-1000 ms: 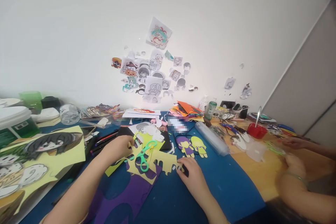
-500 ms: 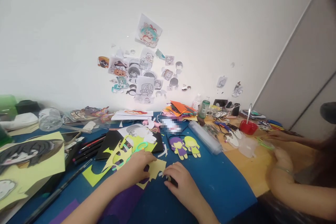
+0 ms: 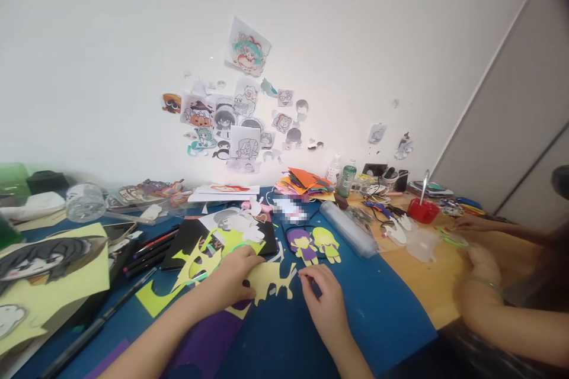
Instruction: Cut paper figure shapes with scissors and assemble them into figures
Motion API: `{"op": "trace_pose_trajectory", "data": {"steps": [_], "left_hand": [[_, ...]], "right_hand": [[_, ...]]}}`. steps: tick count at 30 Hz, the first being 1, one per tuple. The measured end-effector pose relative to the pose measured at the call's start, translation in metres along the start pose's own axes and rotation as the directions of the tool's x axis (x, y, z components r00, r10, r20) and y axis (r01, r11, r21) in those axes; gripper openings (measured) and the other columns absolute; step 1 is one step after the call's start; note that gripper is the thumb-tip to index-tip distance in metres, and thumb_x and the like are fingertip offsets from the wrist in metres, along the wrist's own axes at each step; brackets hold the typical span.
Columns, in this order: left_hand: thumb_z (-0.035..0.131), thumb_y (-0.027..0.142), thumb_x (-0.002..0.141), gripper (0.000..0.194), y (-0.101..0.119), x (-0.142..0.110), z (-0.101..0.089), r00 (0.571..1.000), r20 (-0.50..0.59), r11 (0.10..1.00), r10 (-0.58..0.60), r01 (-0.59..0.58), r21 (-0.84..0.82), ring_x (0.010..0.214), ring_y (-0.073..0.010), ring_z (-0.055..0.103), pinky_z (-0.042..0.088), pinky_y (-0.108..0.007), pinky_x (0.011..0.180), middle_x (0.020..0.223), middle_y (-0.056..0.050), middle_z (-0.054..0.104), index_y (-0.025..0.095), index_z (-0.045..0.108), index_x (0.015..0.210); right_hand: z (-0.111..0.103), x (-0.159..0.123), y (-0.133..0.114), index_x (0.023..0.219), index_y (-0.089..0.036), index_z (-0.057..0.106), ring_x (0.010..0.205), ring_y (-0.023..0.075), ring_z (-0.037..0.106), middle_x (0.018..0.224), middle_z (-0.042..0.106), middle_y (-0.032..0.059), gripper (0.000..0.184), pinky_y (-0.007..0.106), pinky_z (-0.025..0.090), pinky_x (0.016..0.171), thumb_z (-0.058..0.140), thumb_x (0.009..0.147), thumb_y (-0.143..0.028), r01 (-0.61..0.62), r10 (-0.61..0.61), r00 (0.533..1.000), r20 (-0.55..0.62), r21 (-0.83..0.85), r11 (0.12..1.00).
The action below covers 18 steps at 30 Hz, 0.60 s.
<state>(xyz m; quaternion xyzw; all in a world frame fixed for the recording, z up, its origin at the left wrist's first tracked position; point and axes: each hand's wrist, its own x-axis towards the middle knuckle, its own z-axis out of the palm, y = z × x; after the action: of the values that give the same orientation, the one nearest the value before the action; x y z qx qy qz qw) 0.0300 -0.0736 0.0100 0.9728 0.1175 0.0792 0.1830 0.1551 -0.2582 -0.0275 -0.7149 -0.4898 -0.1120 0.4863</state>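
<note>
My left hand lies over a pale yellow sheet of paper with a ragged, cut-out right edge, its thumb and fingers closed on the near part. Just right of that edge is my right hand, thumb and forefinger pinched together. A thin whitish strip reaches toward these fingertips; whether they hold it is unclear. Beyond my right hand lie two paper figures, one purple and yellow, the other yellow-green. Teal-handled scissors lie partly hidden among yellow-green scraps by my left hand.
Pens and a black board are at left, near a drawing on yellow paper. Purple paper lies under my left forearm. A clear plastic roll sits at right. Another person's arms rest beside a red container.
My right hand has moved right and slightly up, away from the sheet. More of the sheet's jagged right edge now shows. My left hand has shifted slightly.
</note>
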Motion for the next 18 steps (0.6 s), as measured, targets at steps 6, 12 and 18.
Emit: {"op": "trace_pose_trajectory", "data": {"steps": [6, 12, 18], "left_hand": [[0.051, 0.036, 0.071, 0.017, -0.001, 0.001, -0.021, 0.977, -0.144, 0.979, -0.154, 0.131, -0.156, 0.068, -0.0171, 0.049, 0.038, -0.027, 0.062, 0.072, -0.001, 0.052, 0.019, 0.052, 0.066], [0.052, 0.051, 0.07, 0.037, -0.001, -0.006, -0.044, 0.907, -0.192, 0.776, -0.375, 0.194, -0.6, 0.067, -0.0185, 0.054, 0.04, -0.026, 0.056, 0.073, -0.003, 0.059, 0.017, 0.057, 0.084], [0.058, 0.053, 0.066, 0.042, -0.009, -0.018, -0.064, 0.828, -0.275, 0.621, -0.488, 0.108, -0.776, 0.06, -0.0159, 0.054, 0.041, -0.024, 0.053, 0.065, 0.0, 0.06, 0.017, 0.058, 0.088]], "right_hand": [[-0.001, 0.0, 0.002, 0.082, -0.019, 0.06, 0.073, 0.0177, 0.056, 0.079, 0.06, 0.0069, 0.019, 0.026, 0.047, 0.062, 0.041, 0.084, -0.022, -0.078, 0.08, 0.996, -0.033, 0.047, 0.996], [0.0, 0.0, 0.004, 0.083, -0.019, 0.06, 0.071, 0.0183, 0.056, 0.079, 0.06, 0.0071, 0.02, 0.026, 0.047, 0.06, 0.041, 0.084, -0.024, -0.133, 0.132, 0.99, 0.052, 0.025, 0.991], [0.0, 0.0, 0.004, 0.085, -0.019, 0.06, 0.072, 0.0177, 0.056, 0.082, 0.06, 0.0068, 0.022, 0.026, 0.047, 0.061, 0.041, 0.085, -0.028, -0.167, 0.165, 0.982, 0.096, 0.016, 0.986]]}}
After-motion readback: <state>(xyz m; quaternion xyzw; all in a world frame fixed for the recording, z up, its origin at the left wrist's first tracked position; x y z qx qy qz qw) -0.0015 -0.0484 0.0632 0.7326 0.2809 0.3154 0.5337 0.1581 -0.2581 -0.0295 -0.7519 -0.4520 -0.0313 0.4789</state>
